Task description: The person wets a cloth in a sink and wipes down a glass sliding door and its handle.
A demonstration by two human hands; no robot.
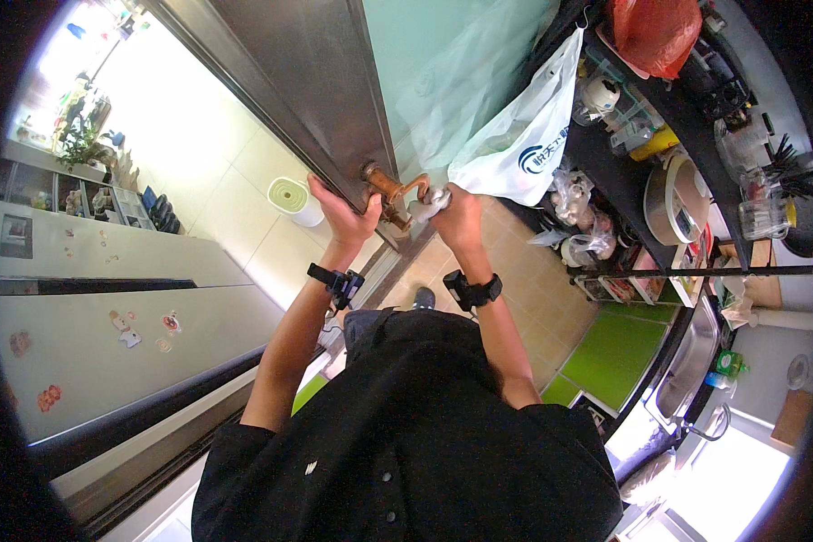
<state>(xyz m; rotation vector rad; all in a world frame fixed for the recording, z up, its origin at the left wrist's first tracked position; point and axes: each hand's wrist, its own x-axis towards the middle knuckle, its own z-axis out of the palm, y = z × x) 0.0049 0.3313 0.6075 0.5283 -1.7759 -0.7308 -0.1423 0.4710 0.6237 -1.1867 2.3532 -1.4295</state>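
My left hand (347,215) grips the edge of a dark brown door (311,88), its thumb beside a copper-coloured door handle (385,184). The handle's lever curves out to the right, towards my other hand. My right hand (459,220) pinches a crumpled whitish wipe or cloth (433,202) close to the lever's end. Whether the cloth touches the metal is hard to tell. A pale translucent panel (440,61) lies just to the right of the door's brown frame.
A white plastic bag (515,152) hangs from a hook near my right hand. Loaded black shelves (616,129) and a steel sink (688,366) stand right. Left are a refrigerator (135,305) and a white bin (297,200) with a green lid.
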